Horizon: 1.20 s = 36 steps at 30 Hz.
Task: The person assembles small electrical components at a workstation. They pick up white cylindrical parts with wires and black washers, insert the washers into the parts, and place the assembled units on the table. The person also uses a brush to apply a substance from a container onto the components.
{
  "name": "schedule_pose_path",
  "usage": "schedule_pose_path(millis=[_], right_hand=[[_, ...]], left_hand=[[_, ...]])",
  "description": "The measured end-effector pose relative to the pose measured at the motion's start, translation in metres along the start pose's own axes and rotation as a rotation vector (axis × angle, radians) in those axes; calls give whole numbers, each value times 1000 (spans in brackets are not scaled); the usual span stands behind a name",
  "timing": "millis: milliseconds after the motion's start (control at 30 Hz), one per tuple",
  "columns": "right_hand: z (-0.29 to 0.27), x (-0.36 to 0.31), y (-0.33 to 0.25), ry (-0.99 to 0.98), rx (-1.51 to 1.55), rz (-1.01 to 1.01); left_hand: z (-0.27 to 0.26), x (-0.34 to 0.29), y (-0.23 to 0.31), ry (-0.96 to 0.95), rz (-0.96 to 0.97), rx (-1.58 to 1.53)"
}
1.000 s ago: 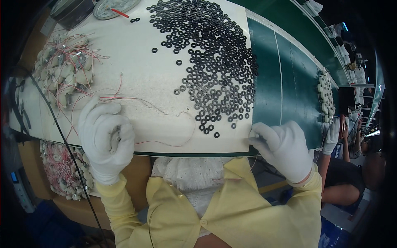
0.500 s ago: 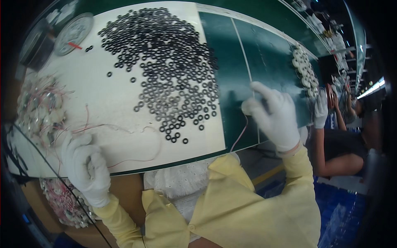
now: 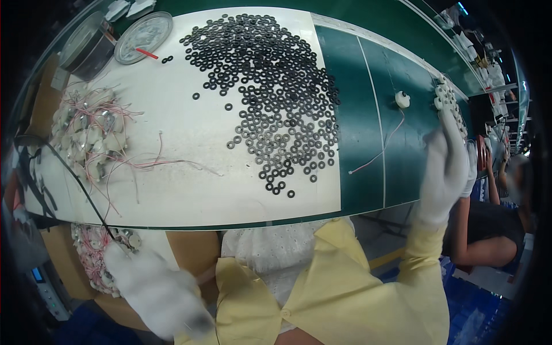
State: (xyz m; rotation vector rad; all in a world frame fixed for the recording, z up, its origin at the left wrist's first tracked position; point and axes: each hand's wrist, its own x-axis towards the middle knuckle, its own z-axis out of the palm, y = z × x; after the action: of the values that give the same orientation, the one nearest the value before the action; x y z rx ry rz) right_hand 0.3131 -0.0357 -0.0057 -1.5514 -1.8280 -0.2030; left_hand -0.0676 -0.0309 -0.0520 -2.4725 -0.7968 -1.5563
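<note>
My right hand (image 3: 444, 172), in a white glove, reaches over the right end of the green mat with its fingers stretched out. Its fingertips are at the near end of a cluster of white round parts (image 3: 446, 98). To its left lies a white round part with a black piece on top (image 3: 402, 100), its pink wire (image 3: 392, 135) trailing toward me. My gloved left hand (image 3: 152, 287) is below the table edge, smeared by motion, beside a cardboard box of wired white parts (image 3: 95, 259). Whether its fingers hold anything cannot be made out.
Many black rings (image 3: 270, 75) spread over the white board (image 3: 190, 195). A heap of wired white parts (image 3: 92, 126) lies at left, behind it a clear tub (image 3: 86, 49) and a round lid (image 3: 144, 35). A co-worker's gloved hand (image 3: 472, 167) is close by my right hand.
My right hand has let go of the wired white part, now lying on the green mat, and moved right. My left hand has dropped from the table edge toward the box. The view has shifted.
</note>
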Motion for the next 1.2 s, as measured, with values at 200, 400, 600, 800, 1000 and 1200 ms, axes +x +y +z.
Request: schedule_pose_path(millis=[200, 400, 600, 800, 1000, 1200], right_hand=[[67, -41, -94, -609, 1512, 97], [37, -44, -68, -966, 1660, 886], [3, -41, -24, -628, 762, 633], [23, -48, -1, -445, -95, -98], [24, -37, 2, -576, 330, 125], [29, -22, -2, -657, 442, 190]], left_hand=[[57, 32, 20, 166, 442, -188], [36, 61, 4, -185, -80, -63], [9, 6, -88, -337, -448, 685], [14, 4, -85, -304, -541, 662], [14, 0, -93, -322, -608, 866], [8, -7, -81, -337, -568, 679]])
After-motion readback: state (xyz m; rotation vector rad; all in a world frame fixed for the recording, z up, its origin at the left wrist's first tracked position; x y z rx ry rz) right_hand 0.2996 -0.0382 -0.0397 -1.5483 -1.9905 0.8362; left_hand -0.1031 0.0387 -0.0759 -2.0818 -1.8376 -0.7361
